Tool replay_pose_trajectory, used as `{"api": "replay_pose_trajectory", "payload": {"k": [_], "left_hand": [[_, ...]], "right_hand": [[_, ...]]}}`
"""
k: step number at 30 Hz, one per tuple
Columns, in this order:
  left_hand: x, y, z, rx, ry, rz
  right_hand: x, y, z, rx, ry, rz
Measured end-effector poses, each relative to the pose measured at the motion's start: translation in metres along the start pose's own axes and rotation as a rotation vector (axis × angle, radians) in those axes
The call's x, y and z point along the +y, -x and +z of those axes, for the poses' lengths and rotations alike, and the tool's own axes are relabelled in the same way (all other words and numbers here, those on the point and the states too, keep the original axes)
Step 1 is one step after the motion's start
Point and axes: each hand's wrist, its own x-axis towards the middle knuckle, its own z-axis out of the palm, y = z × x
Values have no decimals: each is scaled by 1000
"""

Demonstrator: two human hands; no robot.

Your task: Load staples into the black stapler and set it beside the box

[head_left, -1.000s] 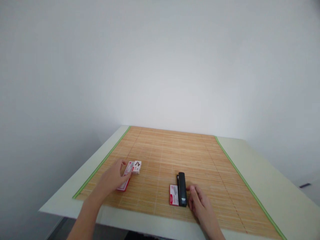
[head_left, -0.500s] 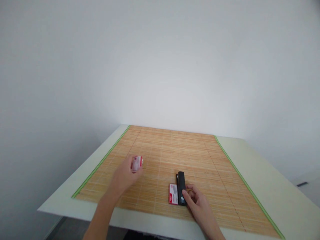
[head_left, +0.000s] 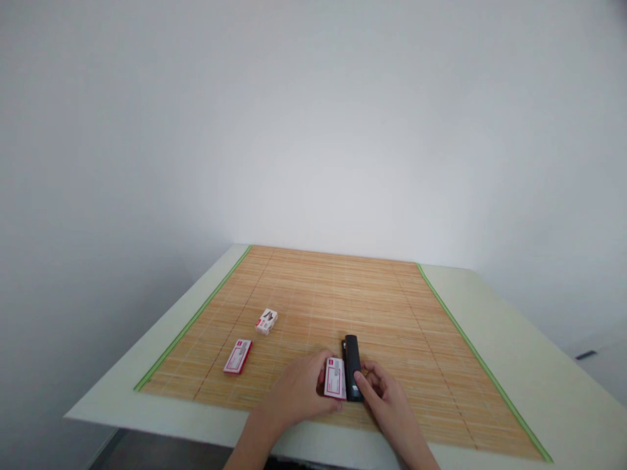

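A black stapler (head_left: 352, 367) lies lengthwise on the bamboo mat. My right hand (head_left: 385, 395) grips its near end from the right, thumb on top and fingers curled at the side. Just left of the stapler, my left hand (head_left: 304, 385) holds a small red-and-white box (head_left: 335, 377), which looks like a staples box, between thumb and fingers. Its label faces up. A thin pale edge shows at its right side, perhaps another box underneath; I cannot tell.
Farther left on the bamboo mat (head_left: 337, 294) lie another red-and-white box (head_left: 238, 356) and a smaller white box (head_left: 266, 321). The green-edged mat covers much of the white table (head_left: 470, 300), which meets a wall at the back.
My left hand has moved right and nearer with the red-and-white box, to the stapler's side where another box lay. Two boxes at the left now show fully. My right hand stays on the stapler.
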Motion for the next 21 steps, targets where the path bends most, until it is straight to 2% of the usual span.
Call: {"api": "replay_pose_trajectory", "payload": {"k": [8,12,14,16,18,21], "left_hand": [[5,-9,11,56,-49,20],[0,-5,14,33,-32,12],[-7,1,12,17,-9,-31],[-17,11,4,-10,11,-88],[-31,23,-12,-21,3,-136],[-64,42,-46,86,-79,-200]], "right_hand": [[-1,5,2,-50,-41,8],[-7,5,1,-54,-78,6],[-6,4,1,-9,-141,39],[-1,4,1,73,-237,81],[6,5,-1,159,-343,83],[16,9,-5,243,-372,40]]}}
